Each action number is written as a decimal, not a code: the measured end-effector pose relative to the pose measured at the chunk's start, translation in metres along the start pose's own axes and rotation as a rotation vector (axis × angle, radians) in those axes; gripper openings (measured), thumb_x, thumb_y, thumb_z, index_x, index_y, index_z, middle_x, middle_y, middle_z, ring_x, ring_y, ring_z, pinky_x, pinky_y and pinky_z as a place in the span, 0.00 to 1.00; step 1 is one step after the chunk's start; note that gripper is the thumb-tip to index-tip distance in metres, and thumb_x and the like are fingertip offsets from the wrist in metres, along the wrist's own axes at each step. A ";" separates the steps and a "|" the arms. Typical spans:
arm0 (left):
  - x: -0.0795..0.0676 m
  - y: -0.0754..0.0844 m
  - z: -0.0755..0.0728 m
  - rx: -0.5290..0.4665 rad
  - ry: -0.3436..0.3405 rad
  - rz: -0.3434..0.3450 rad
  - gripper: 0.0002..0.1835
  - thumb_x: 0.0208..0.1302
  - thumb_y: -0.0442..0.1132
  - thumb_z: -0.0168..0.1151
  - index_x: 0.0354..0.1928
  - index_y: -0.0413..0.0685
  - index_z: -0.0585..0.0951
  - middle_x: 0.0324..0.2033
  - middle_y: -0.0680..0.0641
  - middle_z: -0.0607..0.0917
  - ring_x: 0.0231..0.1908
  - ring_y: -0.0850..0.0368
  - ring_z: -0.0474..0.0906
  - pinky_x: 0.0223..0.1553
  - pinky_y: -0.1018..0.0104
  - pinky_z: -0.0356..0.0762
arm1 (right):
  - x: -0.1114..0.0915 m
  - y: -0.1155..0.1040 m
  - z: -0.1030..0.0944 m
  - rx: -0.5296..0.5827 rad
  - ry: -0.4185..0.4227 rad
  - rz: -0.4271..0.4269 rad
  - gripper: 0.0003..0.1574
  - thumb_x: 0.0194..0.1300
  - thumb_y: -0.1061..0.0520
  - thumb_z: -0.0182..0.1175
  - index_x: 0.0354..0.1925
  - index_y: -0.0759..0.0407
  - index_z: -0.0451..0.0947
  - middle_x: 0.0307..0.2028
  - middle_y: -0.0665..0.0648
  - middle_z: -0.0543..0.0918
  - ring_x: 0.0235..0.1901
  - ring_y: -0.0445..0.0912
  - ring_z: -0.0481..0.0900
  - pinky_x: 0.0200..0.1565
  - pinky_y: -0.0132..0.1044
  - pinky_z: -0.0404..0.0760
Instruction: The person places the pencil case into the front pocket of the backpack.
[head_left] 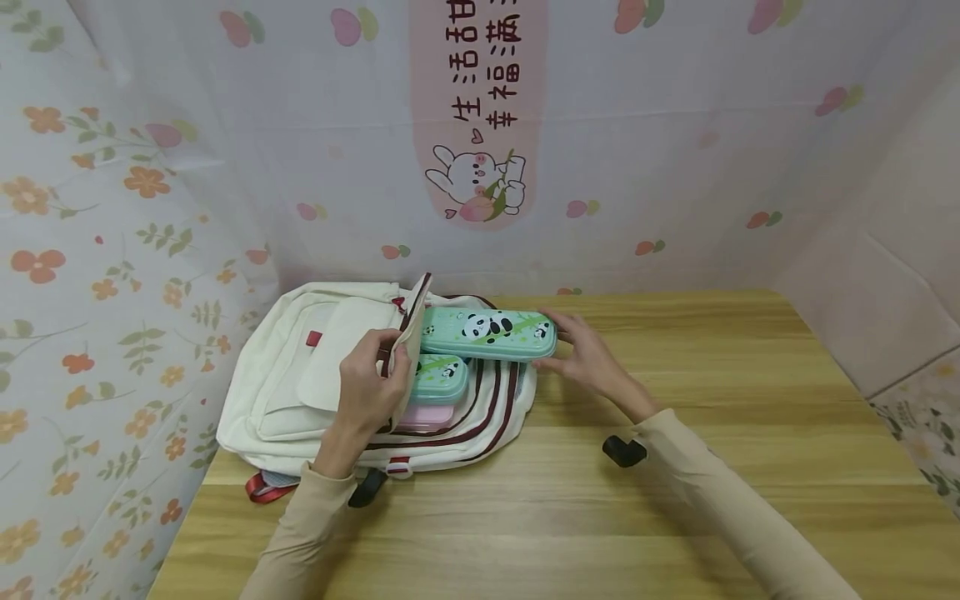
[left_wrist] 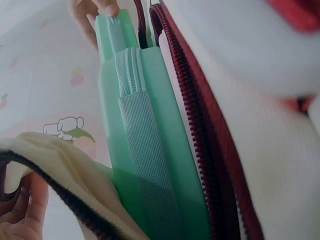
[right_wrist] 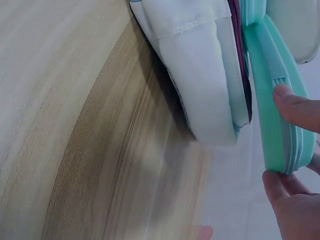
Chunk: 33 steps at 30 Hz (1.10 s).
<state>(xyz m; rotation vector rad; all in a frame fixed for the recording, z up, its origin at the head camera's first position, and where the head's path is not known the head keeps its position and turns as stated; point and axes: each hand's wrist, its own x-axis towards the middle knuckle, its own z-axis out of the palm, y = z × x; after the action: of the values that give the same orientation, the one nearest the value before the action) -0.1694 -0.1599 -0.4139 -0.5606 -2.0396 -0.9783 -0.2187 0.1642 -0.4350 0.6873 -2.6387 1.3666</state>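
Observation:
A white backpack (head_left: 281, 383) with dark red zips lies on the table, its compartment unzipped. My left hand (head_left: 369, 379) grips the edge of the opening and holds it up; part of that hand (left_wrist: 27, 212) shows behind the fabric in the left wrist view. My right hand (head_left: 588, 358) holds the outer end of a long mint-green pencil case (head_left: 480, 332) with panda pictures, thumb on one side and fingers on the other (right_wrist: 297, 112). The case's other end is hidden inside the backpack. Below it, a second green panda case (head_left: 444, 379) sticks partly out, above a pink item (head_left: 426, 418).
The wooden table (head_left: 697, 367) extends to the right of the backpack. A patterned curtain (head_left: 645, 167) hangs behind it, and a floral one (head_left: 105, 292) stands close on the left. A red strap loop (head_left: 266, 490) lies by the backpack's lower left.

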 end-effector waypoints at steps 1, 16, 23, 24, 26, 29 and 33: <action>0.001 0.000 0.000 0.000 0.003 0.002 0.07 0.59 0.25 0.60 0.40 0.31 0.81 0.30 0.38 0.85 0.25 0.53 0.79 0.26 0.72 0.73 | 0.001 0.000 0.001 0.008 0.006 0.005 0.54 0.51 0.69 0.76 0.72 0.71 0.62 0.62 0.74 0.72 0.62 0.67 0.75 0.61 0.54 0.78; 0.009 0.002 -0.007 -0.031 0.003 0.037 0.08 0.60 0.24 0.59 0.40 0.30 0.81 0.30 0.38 0.85 0.25 0.55 0.77 0.26 0.74 0.70 | 0.016 -0.002 0.007 -0.007 0.017 -0.012 0.50 0.53 0.64 0.76 0.70 0.73 0.65 0.62 0.75 0.74 0.58 0.67 0.79 0.60 0.57 0.78; 0.009 0.000 0.001 -0.076 -0.048 0.071 0.07 0.61 0.24 0.59 0.41 0.31 0.81 0.29 0.40 0.83 0.25 0.57 0.75 0.26 0.74 0.69 | 0.020 -0.006 0.010 -0.024 0.028 0.035 0.53 0.53 0.61 0.77 0.72 0.68 0.65 0.59 0.73 0.72 0.49 0.64 0.83 0.55 0.55 0.82; 0.009 -0.001 0.002 -0.078 -0.053 0.078 0.07 0.61 0.24 0.58 0.40 0.31 0.81 0.28 0.41 0.82 0.25 0.58 0.74 0.26 0.73 0.69 | 0.020 -0.007 0.011 -0.025 0.024 0.040 0.53 0.53 0.60 0.77 0.72 0.68 0.65 0.59 0.73 0.73 0.48 0.63 0.83 0.54 0.55 0.82; 0.009 -0.001 0.003 -0.076 -0.062 0.087 0.06 0.61 0.25 0.59 0.40 0.31 0.81 0.27 0.42 0.80 0.24 0.59 0.71 0.26 0.73 0.68 | 0.020 -0.007 0.012 -0.013 0.011 0.036 0.52 0.53 0.61 0.77 0.71 0.70 0.65 0.59 0.73 0.74 0.48 0.63 0.83 0.54 0.54 0.82; 0.008 -0.001 0.003 -0.079 -0.059 0.090 0.07 0.61 0.25 0.59 0.40 0.31 0.81 0.26 0.43 0.79 0.24 0.59 0.70 0.25 0.71 0.67 | 0.021 -0.006 0.013 0.020 -0.004 0.005 0.49 0.54 0.65 0.75 0.70 0.73 0.65 0.60 0.73 0.75 0.50 0.63 0.83 0.55 0.53 0.82; 0.008 0.002 0.005 -0.101 -0.061 0.095 0.08 0.59 0.23 0.60 0.41 0.32 0.82 0.26 0.43 0.79 0.23 0.59 0.69 0.24 0.68 0.67 | 0.019 -0.005 0.013 0.068 -0.008 -0.044 0.45 0.56 0.71 0.71 0.69 0.75 0.65 0.60 0.74 0.75 0.50 0.64 0.83 0.57 0.53 0.81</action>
<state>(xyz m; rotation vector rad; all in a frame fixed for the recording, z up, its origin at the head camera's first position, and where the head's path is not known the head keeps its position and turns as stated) -0.1755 -0.1543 -0.4089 -0.7427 -2.0055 -1.0231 -0.2324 0.1450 -0.4337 0.7556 -2.5778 1.4499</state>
